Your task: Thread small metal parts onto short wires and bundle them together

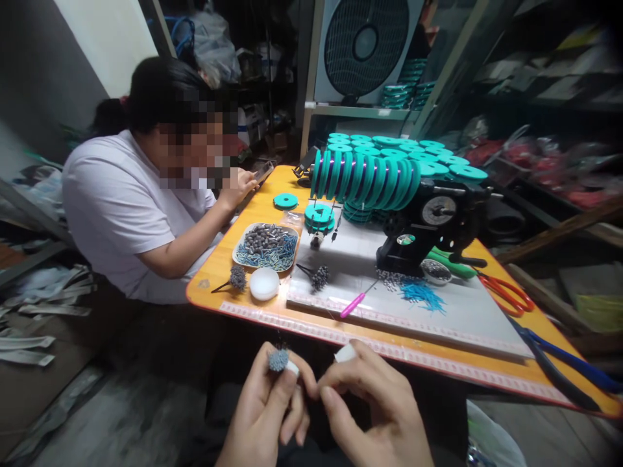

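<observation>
Grey-blue bristly cluster | pinched atop left hand | right hand fingers pinched, contents unclear

Tray left of board; winder, perhaps, on board.

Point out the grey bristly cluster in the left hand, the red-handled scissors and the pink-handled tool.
Grey bristly cluster (278,359), head view, middle of the cluster.
Red-handled scissors (509,296), head view, on the handle loops.
Pink-handled tool (353,305), head view, middle of the handle.

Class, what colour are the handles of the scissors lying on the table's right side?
Red-orange: the scissors show best in the head view.
</observation>
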Motion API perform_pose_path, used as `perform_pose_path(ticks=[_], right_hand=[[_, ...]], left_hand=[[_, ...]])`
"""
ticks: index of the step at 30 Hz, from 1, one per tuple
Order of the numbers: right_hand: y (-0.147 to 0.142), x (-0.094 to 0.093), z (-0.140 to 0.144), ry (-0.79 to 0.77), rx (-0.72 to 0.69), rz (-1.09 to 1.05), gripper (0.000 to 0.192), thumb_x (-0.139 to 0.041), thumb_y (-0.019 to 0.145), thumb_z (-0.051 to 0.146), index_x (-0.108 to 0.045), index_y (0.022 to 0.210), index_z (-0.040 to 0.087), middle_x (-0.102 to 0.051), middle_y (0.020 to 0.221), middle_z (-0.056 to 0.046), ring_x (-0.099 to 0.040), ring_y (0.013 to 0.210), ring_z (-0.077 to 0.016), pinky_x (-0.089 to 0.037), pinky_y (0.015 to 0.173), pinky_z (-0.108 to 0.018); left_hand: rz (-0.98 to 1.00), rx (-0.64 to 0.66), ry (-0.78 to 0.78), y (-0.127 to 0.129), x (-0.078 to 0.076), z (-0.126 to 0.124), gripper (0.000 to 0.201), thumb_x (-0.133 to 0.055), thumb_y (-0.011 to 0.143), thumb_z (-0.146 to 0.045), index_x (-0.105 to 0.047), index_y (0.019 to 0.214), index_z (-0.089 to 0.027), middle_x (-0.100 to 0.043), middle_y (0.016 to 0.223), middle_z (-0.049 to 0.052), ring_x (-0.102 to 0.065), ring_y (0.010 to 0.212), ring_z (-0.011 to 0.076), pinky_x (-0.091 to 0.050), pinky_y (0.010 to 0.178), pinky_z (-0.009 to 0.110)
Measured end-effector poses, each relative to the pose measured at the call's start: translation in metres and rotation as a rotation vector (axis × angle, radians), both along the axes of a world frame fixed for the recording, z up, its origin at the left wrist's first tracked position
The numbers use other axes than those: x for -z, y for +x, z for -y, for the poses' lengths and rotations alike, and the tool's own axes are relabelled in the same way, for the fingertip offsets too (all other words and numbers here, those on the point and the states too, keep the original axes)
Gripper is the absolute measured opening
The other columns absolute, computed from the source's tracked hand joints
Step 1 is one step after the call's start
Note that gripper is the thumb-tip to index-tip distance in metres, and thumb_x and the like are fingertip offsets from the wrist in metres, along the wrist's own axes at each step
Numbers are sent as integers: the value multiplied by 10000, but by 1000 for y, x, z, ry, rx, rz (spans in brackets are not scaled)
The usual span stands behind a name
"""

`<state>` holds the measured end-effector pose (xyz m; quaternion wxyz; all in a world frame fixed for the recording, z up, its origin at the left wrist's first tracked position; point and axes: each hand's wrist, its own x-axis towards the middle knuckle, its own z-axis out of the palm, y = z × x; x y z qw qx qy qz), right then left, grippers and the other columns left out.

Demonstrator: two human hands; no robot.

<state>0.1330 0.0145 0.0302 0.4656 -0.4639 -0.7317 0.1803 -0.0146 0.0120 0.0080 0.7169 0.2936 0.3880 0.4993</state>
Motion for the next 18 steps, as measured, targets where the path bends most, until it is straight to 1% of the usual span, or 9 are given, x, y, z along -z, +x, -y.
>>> perform_pose_path(ticks=[2, 4, 6, 8, 9, 11, 13, 15, 18], right_hand=[[-3, 2, -2, -36, 18, -14, 115, -626, 878, 142, -708, 808, 181, -594, 708, 4, -571, 662, -32, -473, 641, -119], [-4, 3, -3, -56, 44, -69, 121, -643, 887, 164, -751, 838, 188, -590, 725, -8, -588, 645, -29, -479, 606, -113], [-6, 2, -5, -62, 39, -122, 132, -652, 884, 157, -774, 845, 189, -579, 721, -11, -595, 628, -26, -477, 573, -103], [-6, 1, -7, -71, 13, -139, 132, -670, 875, 154, -790, 866, 208, -574, 709, -6, -593, 625, -22, -472, 559, -88], [-6, 0, -7, -72, 3, -137, 131, -681, 870, 158, -794, 881, 222, -575, 703, -2, -589, 626, -20, -467, 554, -81], [-5, -1, -8, -75, -2, -115, 132, -694, 864, 169, -795, 910, 241, -584, 708, 2, -578, 633, -14, -454, 552, -69], [-5, -2, -7, -80, 10, -80, 124, -683, 867, 169, -785, 898, 234, -583, 710, 6, -558, 635, -9, -439, 557, -64], [-6, -2, -6, -85, 25, -40, 122, -654, 869, 157, -759, 835, 208, -568, 697, 8, -529, 633, -10, -428, 564, -68], [-9, -2, -5, -54, 48, -11, 152, -616, 847, 132, -692, 721, 170, -529, 655, 7, -481, 620, -24, -412, 563, -87]], left_hand=[[-20, 84, -71, 3, 0, 2, 537, -730, 761, -631, -459, 808, -170, -570, 618, -66, -350, 408, -14, -378, 454, 149], [-79, 145, -121, 3, 0, 3, 599, -712, 719, -706, -468, 859, -177, -527, 518, -77, -408, 414, 15, -348, 459, 144], [-141, 193, -115, 3, 1, 3, 634, -665, 723, -753, -480, 910, -177, -487, 474, -81, -460, 427, 46, -325, 462, 153], [-200, 219, -72, 2, 4, 3, 623, -605, 757, -773, -485, 907, -181, -416, 465, -95, -438, 434, 58, -369, 483, 176], [-250, 210, -48, 1, 5, 4, 606, -578, 780, -771, -492, 904, -184, -389, 477, -96, -420, 446, 62, -405, 505, 192], [-413, 155, 9, -3, 9, 6, 541, -550, 835, -726, -523, 906, -190, -386, 520, -78, -410, 489, 79, -436, 546, 214], [-623, 96, 79, -7, 14, 8, 442, -546, 890, -628, -577, 947, -191, -441, 572, -40, -444, 542, 110, -427, 577, 231], [-805, 79, 141, -12, 18, 10, 381, -537, 912, -534, -625, 1005, -175, -500, 621, 1, -477, 592, 145, -419, 621, 262], [-895, 56, 153, -14, 21, 13, 463, -505, 910, -485, -620, 1184, -130, -573, 727, 51, -522, 661, 183, -430, 711, 305]])
